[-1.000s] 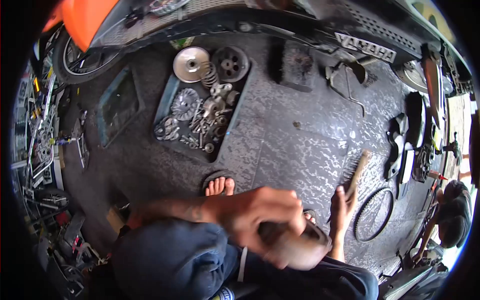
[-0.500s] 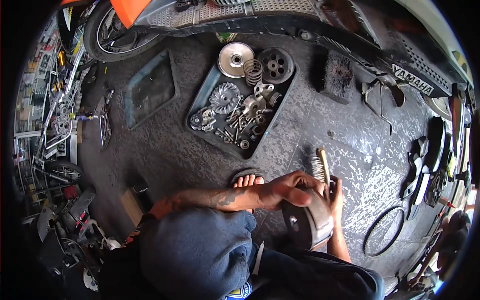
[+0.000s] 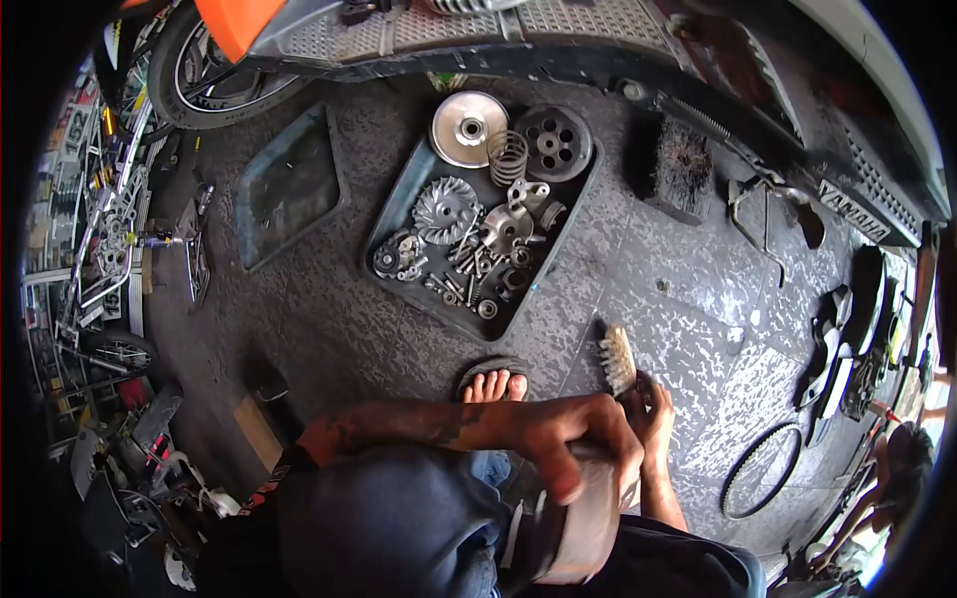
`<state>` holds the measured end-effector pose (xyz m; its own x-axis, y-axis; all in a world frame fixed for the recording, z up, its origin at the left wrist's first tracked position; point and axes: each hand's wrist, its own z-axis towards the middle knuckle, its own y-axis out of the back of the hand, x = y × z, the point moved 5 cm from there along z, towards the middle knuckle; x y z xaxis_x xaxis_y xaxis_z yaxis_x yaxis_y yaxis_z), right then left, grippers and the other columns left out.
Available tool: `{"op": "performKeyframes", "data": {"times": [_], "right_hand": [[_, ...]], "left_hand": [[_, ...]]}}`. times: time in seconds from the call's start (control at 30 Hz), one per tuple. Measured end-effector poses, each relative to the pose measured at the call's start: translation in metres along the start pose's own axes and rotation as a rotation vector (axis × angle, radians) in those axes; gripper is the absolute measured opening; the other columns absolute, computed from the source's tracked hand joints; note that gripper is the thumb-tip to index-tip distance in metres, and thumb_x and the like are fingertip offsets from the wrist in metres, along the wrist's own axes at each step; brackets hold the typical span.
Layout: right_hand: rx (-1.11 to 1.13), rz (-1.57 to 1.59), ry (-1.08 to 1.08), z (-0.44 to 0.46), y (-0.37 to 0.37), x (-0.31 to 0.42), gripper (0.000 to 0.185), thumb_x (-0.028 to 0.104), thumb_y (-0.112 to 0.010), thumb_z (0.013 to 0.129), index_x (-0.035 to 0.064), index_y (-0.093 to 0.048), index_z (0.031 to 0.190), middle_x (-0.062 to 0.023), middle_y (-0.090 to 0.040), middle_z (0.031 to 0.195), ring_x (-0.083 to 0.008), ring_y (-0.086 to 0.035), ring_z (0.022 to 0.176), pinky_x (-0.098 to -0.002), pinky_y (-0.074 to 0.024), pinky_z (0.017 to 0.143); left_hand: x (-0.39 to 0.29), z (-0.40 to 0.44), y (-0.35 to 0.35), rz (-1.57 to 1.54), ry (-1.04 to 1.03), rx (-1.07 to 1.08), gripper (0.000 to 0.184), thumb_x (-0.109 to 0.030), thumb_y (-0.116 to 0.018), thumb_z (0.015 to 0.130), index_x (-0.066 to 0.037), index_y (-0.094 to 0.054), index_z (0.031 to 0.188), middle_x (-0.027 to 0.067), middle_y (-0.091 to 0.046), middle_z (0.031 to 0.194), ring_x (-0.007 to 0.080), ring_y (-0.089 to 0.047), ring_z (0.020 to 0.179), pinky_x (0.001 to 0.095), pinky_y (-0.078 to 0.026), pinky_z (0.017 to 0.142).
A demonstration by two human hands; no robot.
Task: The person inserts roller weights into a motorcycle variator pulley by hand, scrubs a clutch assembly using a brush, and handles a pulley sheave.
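Observation:
My left hand (image 3: pixel 578 434), on the tattooed forearm reaching in from the left, is wrapped over the rim of a worn round metal drum (image 3: pixel 588 518). The drum is tilted above my lap, and its lower side is partly blurred. To the right of it, my right hand (image 3: pixel 650 409) is closed round the lower end of a brush (image 3: pixel 619 361), whose bristles face left. The brush stands apart from the drum. Ahead of my foot lies a tray (image 3: pixel 399 204) with a silver disc (image 3: pixel 469 129), a coil spring (image 3: pixel 507 157), a finned wheel (image 3: pixel 446 210) and small metal parts.
A second tray (image 3: pixel 339 164) lies at the left. Above are a motorcycle's footboard (image 3: pixel 588 25) and a bristly block (image 3: pixel 683 169). A toothed belt (image 3: pixel 763 473) and dark covers (image 3: pixel 865 299) are at the right, with a person (image 3: pixel 902 468) beyond. Motorcycle parts crowd the left edge.
The drum and my left hand have moved down and slightly left since half a second ago. My right hand and the brush have shifted left and down, and the brush now shows apart from the drum.

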<state>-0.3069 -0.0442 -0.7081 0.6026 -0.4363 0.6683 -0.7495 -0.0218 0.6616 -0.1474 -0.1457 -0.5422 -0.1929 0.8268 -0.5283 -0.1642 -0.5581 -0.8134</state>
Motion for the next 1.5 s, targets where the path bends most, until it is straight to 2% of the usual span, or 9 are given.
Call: {"op": "performKeyframes", "data": {"times": [0.23,0.33,0.47,0.67,0.97,1.07,1.2,1.37,1.5], "right_hand": [[0.11,0.782,0.256,-0.008,0.067,0.084,0.08,0.062,-0.044,0.09,0.0035,-0.028,0.142,-0.0208,-0.048,0.128,-0.0343,-0.047,0.121,-0.0448,-0.0383,0.1],[-0.016,0.708,0.252,-0.016,0.06,0.092,0.111,0.063,-0.07,0.071,0.0072,-0.011,0.147,-0.0191,-0.027,0.144,-0.0335,-0.033,0.132,-0.0464,-0.036,0.103],[0.056,0.564,0.236,-0.008,0.038,0.09,0.14,0.045,-0.09,0.049,0.0108,0.003,0.149,-0.0183,-0.021,0.147,-0.0336,-0.031,0.134,-0.0473,-0.0355,0.105],[-0.257,0.222,0.328,-0.008,0.062,0.115,0.108,0.011,-0.08,0.051,0.0049,-0.022,0.142,-0.0193,-0.036,0.13,-0.0347,-0.038,0.124,-0.0456,-0.0373,0.102],[-0.253,1.06,-0.061,-0.035,0.079,0.053,0.078,0.033,-0.057,0.082,0.0151,-0.016,0.146,-0.0213,-0.045,0.128,-0.0333,-0.049,0.117,-0.0429,-0.0398,0.098],[-0.284,0.745,0.031,-0.043,0.088,0.067,0.078,0.032,-0.057,0.08,0.0156,-0.018,0.145,-0.0222,-0.046,0.127,-0.0335,-0.052,0.113,-0.043,-0.0413,0.097],[-0.213,0.363,0.097,-0.048,0.076,0.073,0.092,0.024,-0.071,0.07,-0.0015,-0.021,0.142,-0.0284,-0.033,0.139,-0.0398,-0.035,0.131,-0.0428,-0.0314,0.109],[-0.391,0.467,-0.055,-0.057,0.1,0.059,0.091,0.021,-0.077,0.064,0.0017,-0.03,0.139,-0.0233,-0.039,0.137,-0.0339,-0.041,0.127,-0.0415,-0.0371,0.105],[-0.479,0.496,-0.196,-0.062,0.123,0.059,0.08,0.015,-0.068,0.072,0.0141,-0.028,0.141,-0.0169,-0.054,0.119,-0.0269,-0.054,0.109,-0.0395,-0.0463,0.092]], "left_hand": [[0.01,-0.009,0.045,0.394,-0.081,-0.838,0.03,-0.033,-0.045,0.099,-0.009,-0.052,0.083,-0.0074,-0.043,0.073,0.0039,-0.04,0.07,0.0249,-0.035,0.063],[0.039,-0.016,0.069,0.108,-0.116,-1.256,0.041,-0.04,-0.045,0.099,-0.004,-0.055,0.115,0.0017,-0.056,0.106,0.0093,-0.049,0.1,0.0266,-0.039,0.09],[0.039,-0.003,0.066,0.354,0.002,-1.146,0.046,-0.039,-0.04,0.1,-0.002,-0.047,0.128,0.0067,-0.053,0.117,0.0139,-0.046,0.113,0.0292,-0.038,0.096],[0.063,0.002,0.071,0.248,0.022,-0.956,0.032,-0.025,-0.043,0.101,-0.005,-0.047,0.126,0.0052,-0.051,0.118,0.0108,-0.047,0.11,0.0264,-0.039,0.095],[-0.025,0.017,0.039,1.211,-0.389,-0.795,0.028,-0.013,-0.044,0.098,-0.001,-0.062,0.081,0.0095,-0.068,0.083,0.0209,-0.064,0.083,0.036,-0.049,0.081],[-0.02,0.074,-0.003,1.397,-0.503,-0.349,0.049,-0.034,-0.031,0.1,0.002,-0.057,0.118,0.0189,-0.058,0.124,0.0334,-0.051,0.122,0.0468,-0.031,0.108],[0.031,0.103,0.009,1.759,0.026,0.053,0.064,-0.049,-0.029,0.098,0.001,-0.04,0.137,0.0213,-0.038,0.143,0.0331,-0.03,0.137,0.0496,-0.017,0.114],[0.042,0.073,-0.005,1.783,-0.177,0.074,0.064,-0.048,-0.038,0.096,0.001,-0.041,0.136,0.0174,-0.039,0.143,0.0307,-0.026,0.139,0.0526,-0.018,0.113],[0.024,0.036,0.031,0.677,-0.219,-0.298,0.039,-0.026,-0.038,0.101,0.003,-0.06,0.115,0.0138,-0.066,0.11,0.0266,-0.057,0.115,0.0375,-0.042,0.101]]}}
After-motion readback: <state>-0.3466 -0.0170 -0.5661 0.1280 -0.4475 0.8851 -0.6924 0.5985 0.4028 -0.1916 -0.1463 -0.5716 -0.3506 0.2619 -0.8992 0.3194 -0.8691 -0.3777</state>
